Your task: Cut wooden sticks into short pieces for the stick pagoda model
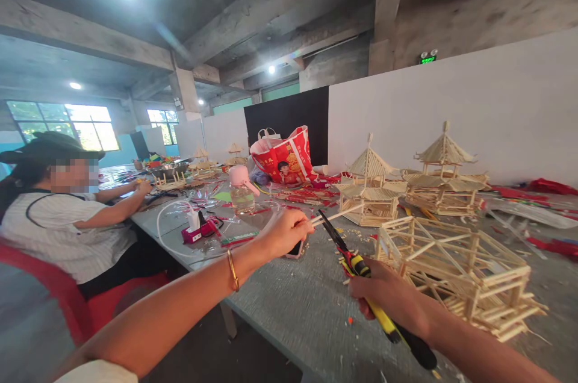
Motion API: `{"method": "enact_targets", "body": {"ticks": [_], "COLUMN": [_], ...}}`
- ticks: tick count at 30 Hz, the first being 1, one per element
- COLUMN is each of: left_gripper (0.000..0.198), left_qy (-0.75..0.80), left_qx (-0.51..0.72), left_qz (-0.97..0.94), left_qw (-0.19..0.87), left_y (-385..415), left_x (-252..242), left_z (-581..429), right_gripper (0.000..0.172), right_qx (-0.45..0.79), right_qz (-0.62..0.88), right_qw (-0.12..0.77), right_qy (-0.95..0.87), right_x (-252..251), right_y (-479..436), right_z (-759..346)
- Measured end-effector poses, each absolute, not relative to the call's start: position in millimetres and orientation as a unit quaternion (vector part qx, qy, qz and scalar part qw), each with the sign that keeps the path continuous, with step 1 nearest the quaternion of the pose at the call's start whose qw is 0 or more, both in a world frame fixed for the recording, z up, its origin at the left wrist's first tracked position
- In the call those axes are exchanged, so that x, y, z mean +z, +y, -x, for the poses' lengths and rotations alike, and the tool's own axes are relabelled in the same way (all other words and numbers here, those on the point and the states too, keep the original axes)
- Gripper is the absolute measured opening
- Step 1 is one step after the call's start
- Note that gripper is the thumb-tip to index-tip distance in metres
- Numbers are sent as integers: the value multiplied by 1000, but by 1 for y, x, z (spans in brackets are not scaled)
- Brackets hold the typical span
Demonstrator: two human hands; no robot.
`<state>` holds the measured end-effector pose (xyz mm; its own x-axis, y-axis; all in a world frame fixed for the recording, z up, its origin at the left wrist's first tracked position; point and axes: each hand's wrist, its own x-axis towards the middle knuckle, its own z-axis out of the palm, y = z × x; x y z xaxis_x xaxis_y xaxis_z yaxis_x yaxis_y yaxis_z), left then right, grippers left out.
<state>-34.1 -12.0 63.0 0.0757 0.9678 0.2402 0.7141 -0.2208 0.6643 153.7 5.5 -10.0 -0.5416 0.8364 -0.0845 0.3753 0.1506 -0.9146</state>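
Note:
My left hand (289, 231), with a gold bracelet at the wrist, pinches a thin wooden stick (338, 214) over the grey table. My right hand (379, 286) is wrapped round the yellow and black handles of a pair of pliers (353, 262). The dark jaws point up and left, and the stick passes by their tip; whether they touch it cannot be made out. Just right of my right hand stands a roofless stick frame (469, 256). A phone (295, 249) lies partly hidden beneath my left hand.
Behind stand two pagoda models (370, 190) (445, 175) of sticks. A red bag (284, 160), a pink-lidded bottle (242, 190) and a power strip (201, 231) are on the table (280, 311). At the left a person (67, 214) in a dark hat sits working.

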Motion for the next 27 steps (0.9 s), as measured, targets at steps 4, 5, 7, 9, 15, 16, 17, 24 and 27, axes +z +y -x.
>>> {"method": "enact_targets", "body": {"ticks": [4,5,7,9,15,16,17,24,27], "left_gripper": [24,24,24,24,24,24,24,23,24], "left_qy": [578,574,568,564,575,580,583,573,584], "left_qx": [322,322,320,317,300,298,298,317,355], "left_qz": [-738,-744,-753,-761,-761,-757,-755,-756,-712], "left_qw": [131,117,84,46,-20,-21,-20,-14,159], "left_y": [-12,-12,-12,-14,-19,-18,-18,-14,-11], "left_x": [58,57,55,53,50,50,49,44,44], "left_z": [37,38,39,39,36,35,34,34,38], "right_gripper": [7,7,6,6,11,11,10,7,5], "right_qx": [493,489,477,457,415,421,424,466,523], "right_qz": [420,422,428,436,449,447,445,454,432], "right_qw": [226,224,221,220,241,242,244,250,234], "right_qy": [-728,-730,-735,-744,-754,-751,-750,-718,-696], "right_x": [-7,-6,-2,2,3,2,0,-11,-13], "right_y": [3,2,0,-3,-6,-6,-5,2,6], "right_z": [-153,-153,-153,-153,-149,-149,-148,-148,-148]}}
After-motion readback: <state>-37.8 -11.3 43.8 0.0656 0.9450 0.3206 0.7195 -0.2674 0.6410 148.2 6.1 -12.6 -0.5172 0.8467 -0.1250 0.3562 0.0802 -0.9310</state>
